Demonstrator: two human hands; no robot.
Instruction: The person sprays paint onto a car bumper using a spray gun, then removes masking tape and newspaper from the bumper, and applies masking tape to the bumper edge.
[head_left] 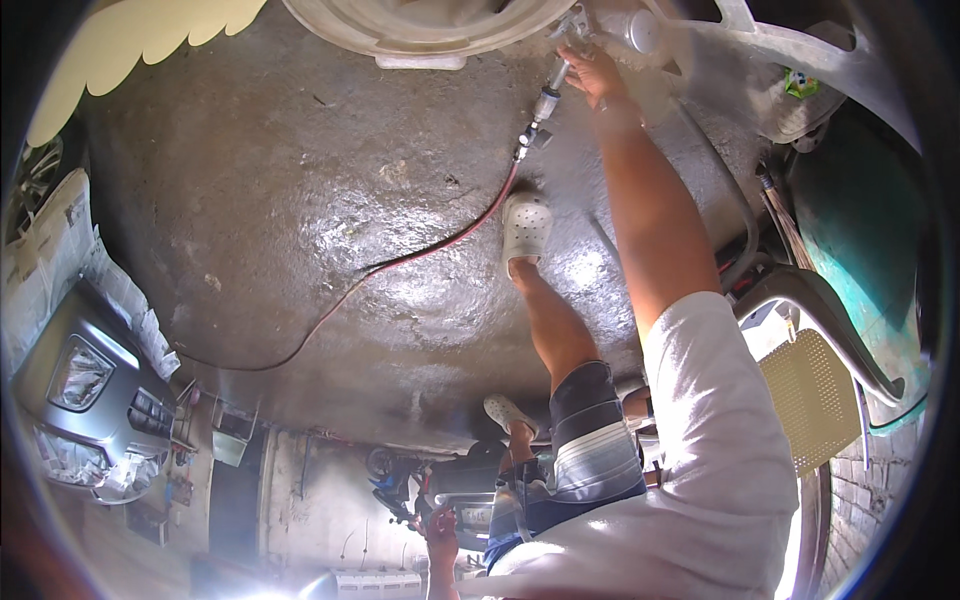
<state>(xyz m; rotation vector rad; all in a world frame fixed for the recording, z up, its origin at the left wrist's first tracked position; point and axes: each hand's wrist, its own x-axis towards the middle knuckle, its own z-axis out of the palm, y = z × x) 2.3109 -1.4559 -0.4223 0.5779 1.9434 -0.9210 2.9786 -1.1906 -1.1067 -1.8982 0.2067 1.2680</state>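
Note:
My right hand (594, 76), arm stretched far forward, is closed round the handle of a metal spray gun (572, 24). A whitish cup (638, 32) sits beside the gun's head. Below the handle, a small fitting with a gauge (535, 133) joins it to a red air hose (440, 243), which curves back across the floor to the left. Just left of the gun is the rim of a large round cream-white piece (430, 50), cut off by the top edge. My left hand (441, 527) is low, near my body, with its fingers curled; what they may hold is too small to make out.
A grey vehicle front part (100, 375) with masking paper stands at left. At right are a beige plastic chair (815, 400), a broom (778, 215) and a teal sheet (850, 240). My clog (526, 228) stands on the wet-looking floor (270, 170), near the hose. A motorcycle (400, 490) shows at the bottom.

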